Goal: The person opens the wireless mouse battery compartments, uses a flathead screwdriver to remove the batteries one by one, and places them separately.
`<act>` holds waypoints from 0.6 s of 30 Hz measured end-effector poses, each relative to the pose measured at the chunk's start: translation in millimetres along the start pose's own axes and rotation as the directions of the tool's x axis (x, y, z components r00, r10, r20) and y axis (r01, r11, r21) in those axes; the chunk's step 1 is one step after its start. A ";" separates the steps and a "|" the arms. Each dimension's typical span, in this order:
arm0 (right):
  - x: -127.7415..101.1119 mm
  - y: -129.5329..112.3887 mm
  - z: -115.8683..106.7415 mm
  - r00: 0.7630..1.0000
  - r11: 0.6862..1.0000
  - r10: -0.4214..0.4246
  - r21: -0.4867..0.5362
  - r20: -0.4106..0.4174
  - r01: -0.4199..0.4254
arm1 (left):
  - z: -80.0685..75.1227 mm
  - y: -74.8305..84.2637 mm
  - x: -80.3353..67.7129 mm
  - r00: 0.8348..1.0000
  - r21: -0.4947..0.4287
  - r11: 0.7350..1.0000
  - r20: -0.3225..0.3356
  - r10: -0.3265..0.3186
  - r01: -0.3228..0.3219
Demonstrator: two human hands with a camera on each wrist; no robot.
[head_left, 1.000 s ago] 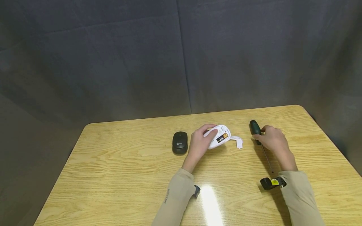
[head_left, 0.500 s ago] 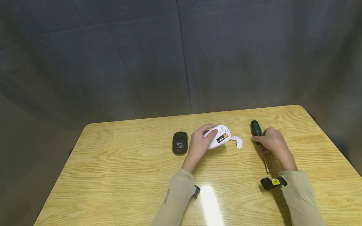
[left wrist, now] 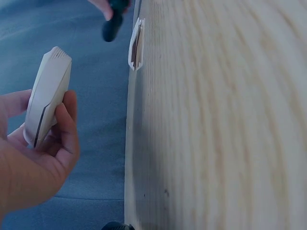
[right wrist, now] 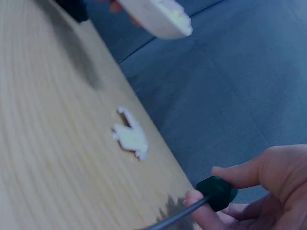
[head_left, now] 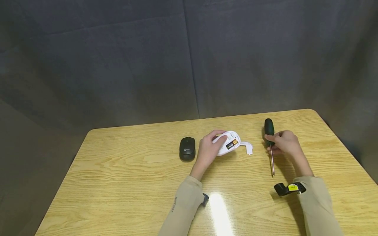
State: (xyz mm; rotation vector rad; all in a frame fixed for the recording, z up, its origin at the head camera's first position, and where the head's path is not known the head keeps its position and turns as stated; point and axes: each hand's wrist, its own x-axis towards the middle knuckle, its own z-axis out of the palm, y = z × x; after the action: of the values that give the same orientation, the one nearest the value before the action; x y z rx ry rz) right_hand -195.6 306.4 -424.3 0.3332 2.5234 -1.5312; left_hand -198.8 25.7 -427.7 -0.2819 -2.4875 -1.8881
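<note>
The left hand [head_left: 208, 151] grips the opened white mouse [head_left: 228, 143], battery still inside, cover [head_left: 247, 147] off on the bench [head_left: 124, 170], while the right hand's [head_left: 284, 142] fingers clasp the screwdriver [head_left: 269, 132].

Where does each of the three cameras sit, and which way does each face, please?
Head: worn on the head, looking forward and down at the table; both forearms, the left hand on the white mouse and the right hand on the screwdriver show.
Left wrist: at the left wrist, looking past the palm along the table edge.
Right wrist: at the right wrist, looking across the table; the fingers grip the screwdriver.
Shared: all three views show the loose white cover.
</note>
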 end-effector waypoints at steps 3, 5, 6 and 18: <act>-1.2 -2.8 -0.9 0.998 0.995 -0.041 0.090 -0.038 0.045 | 0.2 0.0 0.1 1.000 -0.002 1.000 0.000 0.002 -0.002; -2.1 -5.5 -1.1 0.995 0.984 -0.077 0.156 -0.060 0.086 | 0.3 0.2 0.0 1.000 -0.003 1.000 0.000 0.003 -0.003; -2.7 -7.1 -1.0 0.994 0.976 -0.090 0.192 -0.069 0.102 | 0.4 0.3 -0.1 1.000 -0.004 1.000 0.002 0.004 -0.004; -18.2 -31.9 -6.4 0.976 0.669 -0.197 0.716 -0.091 0.202 | 1.0 0.3 0.8 1.000 -0.002 1.000 0.003 0.003 -0.003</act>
State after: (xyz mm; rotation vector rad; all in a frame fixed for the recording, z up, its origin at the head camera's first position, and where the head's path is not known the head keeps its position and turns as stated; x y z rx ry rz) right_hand -187.2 296.0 -389.5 0.1427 1.8645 -2.5850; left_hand -199.4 26.8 -427.6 -0.2893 -2.4858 -1.8905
